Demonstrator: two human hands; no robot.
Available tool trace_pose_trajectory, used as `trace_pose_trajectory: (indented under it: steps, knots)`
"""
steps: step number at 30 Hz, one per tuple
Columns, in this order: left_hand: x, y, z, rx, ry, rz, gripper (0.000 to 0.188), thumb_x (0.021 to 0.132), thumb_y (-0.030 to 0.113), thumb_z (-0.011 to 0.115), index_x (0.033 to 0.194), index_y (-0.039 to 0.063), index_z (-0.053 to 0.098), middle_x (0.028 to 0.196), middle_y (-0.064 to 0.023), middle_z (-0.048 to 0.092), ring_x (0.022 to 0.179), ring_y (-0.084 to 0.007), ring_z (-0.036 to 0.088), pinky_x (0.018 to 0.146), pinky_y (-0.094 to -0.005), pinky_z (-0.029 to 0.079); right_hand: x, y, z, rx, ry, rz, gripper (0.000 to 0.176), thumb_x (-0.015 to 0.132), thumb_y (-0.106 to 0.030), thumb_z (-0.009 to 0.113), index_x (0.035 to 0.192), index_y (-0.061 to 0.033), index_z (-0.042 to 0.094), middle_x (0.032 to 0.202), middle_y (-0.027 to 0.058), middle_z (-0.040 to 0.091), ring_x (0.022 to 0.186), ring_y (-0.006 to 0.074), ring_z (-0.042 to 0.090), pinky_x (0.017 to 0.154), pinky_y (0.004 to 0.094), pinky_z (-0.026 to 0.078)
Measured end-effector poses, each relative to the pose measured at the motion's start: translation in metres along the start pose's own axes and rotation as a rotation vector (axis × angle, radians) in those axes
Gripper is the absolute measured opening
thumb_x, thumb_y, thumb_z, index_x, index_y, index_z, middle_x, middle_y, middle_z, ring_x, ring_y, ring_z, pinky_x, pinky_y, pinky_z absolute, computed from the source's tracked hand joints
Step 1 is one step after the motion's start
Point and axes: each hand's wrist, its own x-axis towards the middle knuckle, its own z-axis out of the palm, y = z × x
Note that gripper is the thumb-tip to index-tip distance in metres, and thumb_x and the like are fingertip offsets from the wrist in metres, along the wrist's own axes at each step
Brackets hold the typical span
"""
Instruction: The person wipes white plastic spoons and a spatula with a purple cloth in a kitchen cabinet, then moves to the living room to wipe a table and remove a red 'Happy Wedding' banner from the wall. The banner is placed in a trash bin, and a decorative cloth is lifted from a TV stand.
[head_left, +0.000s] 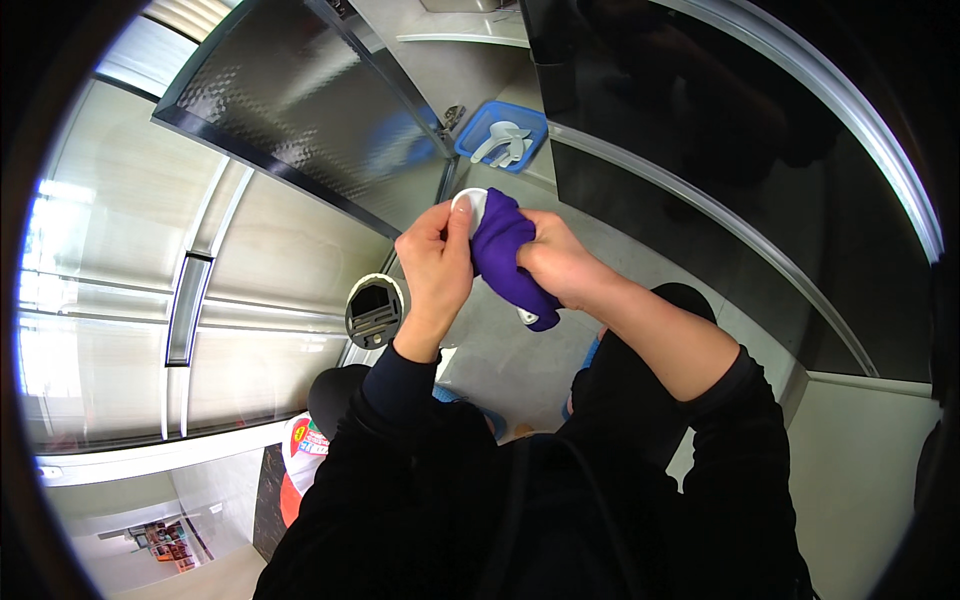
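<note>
A white, rounded object (474, 206), perhaps a spoon, is pinched at its rim by my left hand (442, 259), thumb on top. Around its right side lies a purple cloth (499, 240), which my right hand (559, 259) grips. The cloth drapes down towards the lower right, where a small white end (528, 316) shows beneath it; whether this is part of the same object I cannot tell. Beyond my hands, a blue plastic basket (463, 142) holds several white plastic spoons (504, 139).
An open cabinet door (300, 112) stands at the upper left. Left of my left wrist is a round holder with a slotted dark top (375, 315). Black glossy cabinet fronts (675, 217) run along the right. A printed plastic bag (304, 450) is at the lower left.
</note>
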Motion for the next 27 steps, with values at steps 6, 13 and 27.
trace_pose_trajectory:
  steps: [6,13,27]
  knots:
    - [0.043,-0.024,-0.017,0.148,0.207,-0.033,0.035,0.090,0.022,0.054,0.066,-0.004,0.054,0.050,-0.0029,0.041,0.051,-0.0067,0.034,0.044,-0.0278,0.028,-0.014,0.002,0.011,0.040,-0.174,-0.016,0.034,0.066,0.015,0.042,0.095,0.0063,0.056,0.082,0.0102,0.061,0.071,0.0136,0.058,0.064,0.0253,0.046]
    - [0.039,-0.034,-0.001,-0.149,0.152,-0.164,0.033,0.092,0.023,0.052,0.071,-0.002,0.056,0.058,0.0036,0.047,0.054,-0.0039,0.038,0.047,-0.0230,0.029,-0.012,0.017,0.012,0.132,-0.024,-0.051,0.018,0.078,0.006,0.048,0.093,0.0047,0.058,0.080,0.0066,0.061,0.068,0.0113,0.056,0.062,0.0245,0.046]
    - [0.033,-0.021,0.029,-0.766,-0.312,-0.828,0.026,0.090,0.016,0.054,0.109,-0.002,0.054,0.077,-0.0029,0.057,0.070,-0.0119,0.055,0.063,-0.0238,0.045,-0.001,0.013,-0.004,0.330,0.202,0.083,0.013,0.077,0.002,0.050,0.087,0.0020,0.058,0.076,0.0062,0.060,0.064,0.0114,0.056,0.055,0.0257,0.045]
